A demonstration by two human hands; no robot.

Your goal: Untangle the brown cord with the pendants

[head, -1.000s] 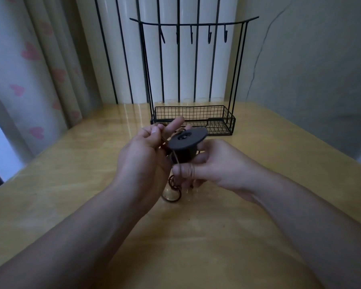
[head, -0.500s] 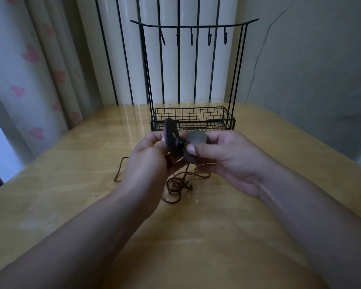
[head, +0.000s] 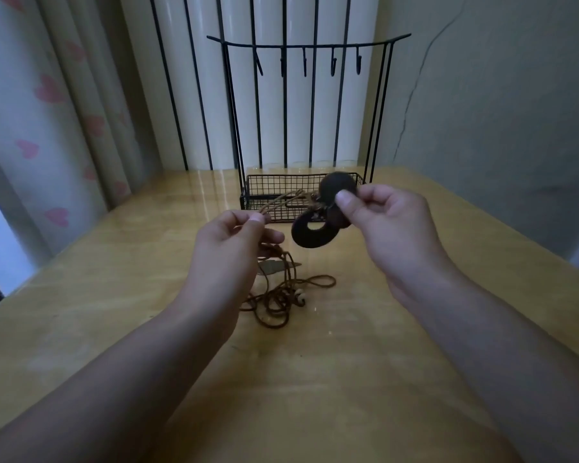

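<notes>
**Two hands hold a tangled pendant cord above a wooden table**

Seen from a head-worn camera, both forearms reach forward over a glossy wooden table [head: 398, 379]. The left hand [head: 229, 243] is raised, its thumb and forefinger pinched together on two strands of the brown cord [head: 281, 200]; the other fingers curl inward. The strands run up and to the right toward the right hand [head: 393, 225], whose thumb and fingers are clamped on a dark round pendant [head: 337, 187]. A second dark pendant, ring-shaped [head: 311, 233] with an open centre, hangs tilted just below it. A third dark piece seems to sit behind the thumb, but it is mostly covered. How the cord joins the pendants is hard to make out.

More cord drops behind the left hand into a loose tangle [head: 281, 295] on the table, with small pale beads [head: 300, 295] in it. A thin flat object lies half hidden beside the left wrist.

Behind stands a black wire rack [head: 301, 192] with a mesh basket and a row of hooks. A curtain with pink hearts [head: 47, 128] hangs at left, cut off by the frame.
</notes>
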